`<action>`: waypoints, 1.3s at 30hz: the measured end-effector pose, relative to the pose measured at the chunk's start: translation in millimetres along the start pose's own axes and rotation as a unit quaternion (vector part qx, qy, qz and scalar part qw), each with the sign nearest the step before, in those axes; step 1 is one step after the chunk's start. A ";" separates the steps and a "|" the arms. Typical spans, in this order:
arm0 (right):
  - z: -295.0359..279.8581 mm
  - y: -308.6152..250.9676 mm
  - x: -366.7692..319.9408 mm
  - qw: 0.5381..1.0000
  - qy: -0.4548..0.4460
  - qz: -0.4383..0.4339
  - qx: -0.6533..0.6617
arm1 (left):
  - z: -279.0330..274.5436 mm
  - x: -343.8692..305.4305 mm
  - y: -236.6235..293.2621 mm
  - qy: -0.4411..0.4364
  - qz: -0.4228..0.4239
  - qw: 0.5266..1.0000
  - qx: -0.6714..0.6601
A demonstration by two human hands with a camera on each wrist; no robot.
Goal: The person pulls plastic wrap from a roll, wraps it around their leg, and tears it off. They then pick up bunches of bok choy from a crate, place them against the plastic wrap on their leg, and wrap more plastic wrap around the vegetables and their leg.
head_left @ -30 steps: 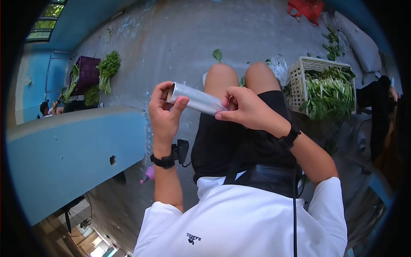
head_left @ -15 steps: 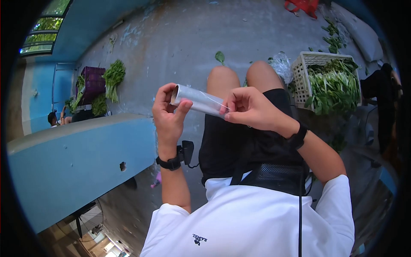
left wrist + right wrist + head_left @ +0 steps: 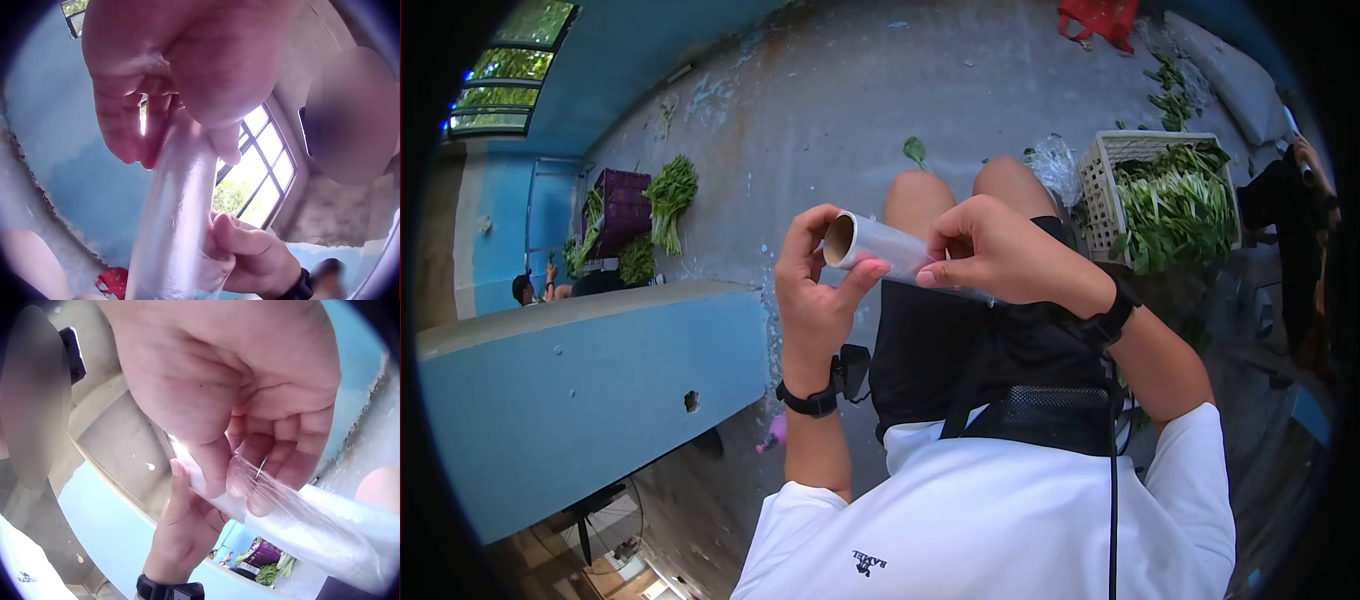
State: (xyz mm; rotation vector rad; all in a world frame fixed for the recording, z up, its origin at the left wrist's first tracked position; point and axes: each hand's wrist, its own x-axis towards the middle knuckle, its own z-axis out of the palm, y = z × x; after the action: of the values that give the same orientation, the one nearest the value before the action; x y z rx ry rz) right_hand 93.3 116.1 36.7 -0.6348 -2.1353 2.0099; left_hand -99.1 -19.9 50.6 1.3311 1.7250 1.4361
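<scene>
A roll of clear cling film on a brown cardboard core is held above the lap, slanting down to the right. My left hand grips its open-cored end, thumb on the near side and fingers behind. At the middle of the roll, my right hand pinches the film between thumb and fingers. In the right wrist view the film runs in creases from those fingertips along the roll. The left wrist view looks down the length of the shiny roll, with the right hand beside it.
A white crate of leafy greens stands at the right, crumpled clear plastic beside it. A purple crate and green bunches are at the left, beyond a blue ledge. A red bag lies far off.
Both hands and the roll have shifted right and slightly down in the head view. The roll's cored end has turned more toward the camera. The left grip and the right pinch persist.
</scene>
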 end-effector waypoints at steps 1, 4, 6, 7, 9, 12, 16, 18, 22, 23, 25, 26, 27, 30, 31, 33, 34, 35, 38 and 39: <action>2.6 -3.2 -3.9 1.000 0.003 -0.002 0.020 | 0.6 -0.3 0.4 0.005 0.006 1.000 0.001; 10.8 -2.3 -13.7 0.996 0.041 -0.082 0.011 | 2.7 2.5 6.3 0.005 0.013 1.000 0.000; 7.5 -3.5 -22.2 0.988 0.061 -0.136 0.043 | 3.1 3.3 8.9 -0.005 0.019 1.000 0.004; 5.5 1.1 -23.6 0.988 0.062 -0.138 0.042 | 3.6 3.7 10.2 -0.017 0.023 1.000 0.009; 4.3 11.8 -23.4 0.938 0.029 -0.112 0.327 | 8.7 4.3 14.8 -0.020 0.040 0.999 0.007; 3.5 7.3 -30.0 0.915 0.034 -0.085 0.392 | 10.2 5.0 18.7 -0.030 0.052 0.998 0.003; 12.3 7.0 -35.7 0.862 0.067 -0.071 0.498 | 12.2 4.3 20.6 -0.038 0.053 0.998 0.004; 18.3 11.6 -38.3 0.849 0.069 -0.105 0.514 | 15.1 4.4 22.4 -0.034 0.061 0.998 0.003; 15.3 22.7 -40.1 0.867 0.032 -0.195 0.457 | 19.8 6.1 25.1 -0.034 0.065 0.997 -0.002; 12.8 20.2 -40.0 0.867 0.032 -0.196 0.456 | 20.0 6.2 25.4 -0.034 0.066 0.997 -0.002; 4.8 11.9 -40.4 0.926 0.084 -0.050 0.364 | 22.1 7.4 27.1 -0.040 0.049 0.998 0.000; 3.2 11.1 -38.1 0.926 0.086 -0.052 0.363 | 23.0 7.0 28.2 -0.042 0.051 0.998 -0.001; 2.8 9.9 -34.3 0.929 0.090 -0.011 0.358 | 22.7 6.2 29.1 -0.044 0.056 0.997 0.020; 3.3 3.9 -34.4 0.928 0.088 0.017 0.363 | 21.7 5.9 29.6 -0.041 0.058 0.997 0.043; 3.0 2.0 -35.7 0.925 0.080 0.003 0.372 | 21.2 5.8 29.3 -0.036 0.055 0.997 0.047; 0.7 1.2 -36.0 0.922 0.074 0.002 0.380 | 20.0 4.4 29.9 -0.039 0.057 0.996 0.048; -0.2 0.8 -36.3 0.919 0.067 0.001 0.388 | 19.8 3.4 30.4 -0.042 0.060 0.996 0.049; -0.6 0.1 -36.7 0.919 0.067 0.001 0.389 | 21.3 2.3 31.3 -0.043 0.060 0.996 0.049; -0.3 -2.9 -39.6 0.959 0.045 -0.014 0.279 | 26.8 -1.0 34.1 -0.044 0.066 0.996 0.044; -1.5 -5.2 -39.3 0.968 0.033 -0.016 0.248 | 26.8 0.0 34.7 -0.043 0.065 0.996 0.045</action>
State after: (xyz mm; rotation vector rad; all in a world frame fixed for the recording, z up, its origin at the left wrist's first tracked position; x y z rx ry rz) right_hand 128.2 101.9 49.1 -0.5659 -1.4982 2.3339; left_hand -64.0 -10.3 75.1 1.5548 1.6913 1.3628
